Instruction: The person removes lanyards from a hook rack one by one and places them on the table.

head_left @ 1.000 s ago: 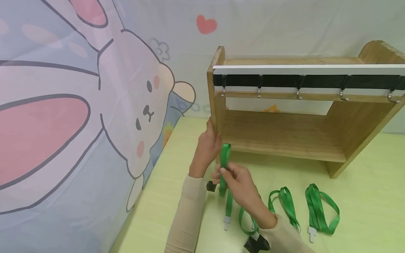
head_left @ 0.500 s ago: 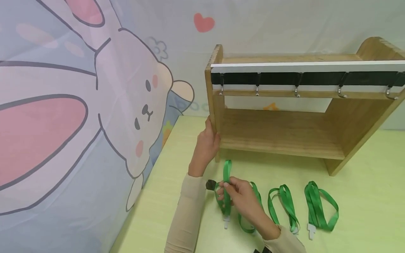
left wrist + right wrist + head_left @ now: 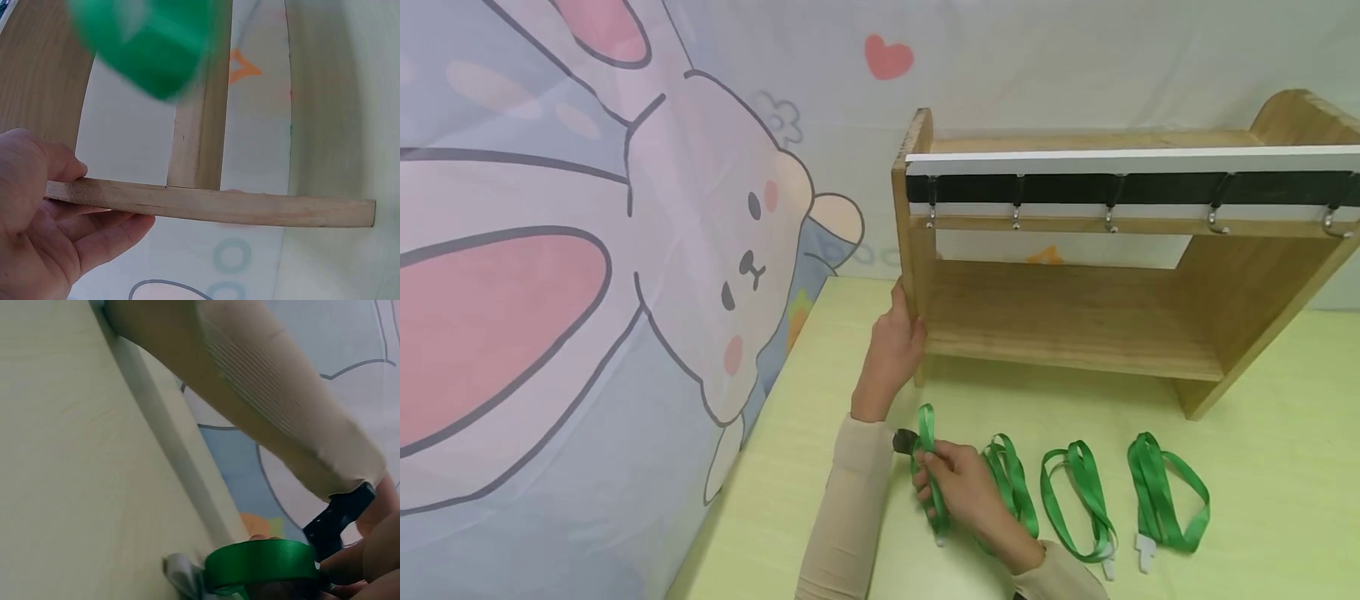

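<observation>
The right hand pinches a green strap low over the surface, fingers curled round it; the strap stands in a thin loop at the near left, in front of the rack; its white clip pokes out under the hand. The left hand grips the rack's left side board, thumb in front and fingers wrapped behind.

Three more green straps lie in a row to the right: one just beside the right hand and partly hidden by it, one in the middle, one at the far right. The rack is pale wood with a low shelf; a black strip with small metal hooks runs along its top, and its right end is cut off. A soft cloth with a bunny picture hangs on the left.

In the left wrist view a green blur covers the top; in the right wrist view a sleeve fills much of the picture.
</observation>
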Demonstrator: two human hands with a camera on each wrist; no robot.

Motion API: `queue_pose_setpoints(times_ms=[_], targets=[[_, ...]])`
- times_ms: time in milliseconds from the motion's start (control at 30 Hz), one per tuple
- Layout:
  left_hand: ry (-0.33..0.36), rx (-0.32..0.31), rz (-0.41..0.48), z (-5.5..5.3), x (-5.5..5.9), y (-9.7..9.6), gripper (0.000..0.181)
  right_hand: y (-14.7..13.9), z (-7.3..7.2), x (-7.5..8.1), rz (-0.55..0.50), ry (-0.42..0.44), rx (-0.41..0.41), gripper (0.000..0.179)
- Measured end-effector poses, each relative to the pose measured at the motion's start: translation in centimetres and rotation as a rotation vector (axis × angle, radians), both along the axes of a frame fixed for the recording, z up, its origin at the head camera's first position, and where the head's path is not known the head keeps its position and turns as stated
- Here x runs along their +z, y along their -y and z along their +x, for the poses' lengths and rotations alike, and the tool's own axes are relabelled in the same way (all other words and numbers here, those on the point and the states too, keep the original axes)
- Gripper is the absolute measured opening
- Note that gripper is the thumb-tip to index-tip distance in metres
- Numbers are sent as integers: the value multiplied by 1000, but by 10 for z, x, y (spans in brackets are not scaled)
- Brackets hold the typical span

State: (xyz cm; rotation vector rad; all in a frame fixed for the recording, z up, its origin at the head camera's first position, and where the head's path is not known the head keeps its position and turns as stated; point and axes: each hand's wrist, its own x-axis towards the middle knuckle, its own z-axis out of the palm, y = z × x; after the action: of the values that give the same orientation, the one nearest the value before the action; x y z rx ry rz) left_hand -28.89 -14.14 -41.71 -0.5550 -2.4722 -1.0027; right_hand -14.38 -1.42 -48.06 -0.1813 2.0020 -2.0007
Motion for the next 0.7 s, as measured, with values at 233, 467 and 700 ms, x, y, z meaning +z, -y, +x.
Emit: queue_pose_setpoints(times_ms=[233,467,700], targets=[[-3,0,-11,-1,1,-1,61,3,-3,-14,47,-16,-22,24],[-2,2,-12,-1,1,-1,61,3,-4,-18,121,-57,-33,22],[1,2,-18,-1,2,-1,60,0,-6,-14,289,-135,-7,25]])
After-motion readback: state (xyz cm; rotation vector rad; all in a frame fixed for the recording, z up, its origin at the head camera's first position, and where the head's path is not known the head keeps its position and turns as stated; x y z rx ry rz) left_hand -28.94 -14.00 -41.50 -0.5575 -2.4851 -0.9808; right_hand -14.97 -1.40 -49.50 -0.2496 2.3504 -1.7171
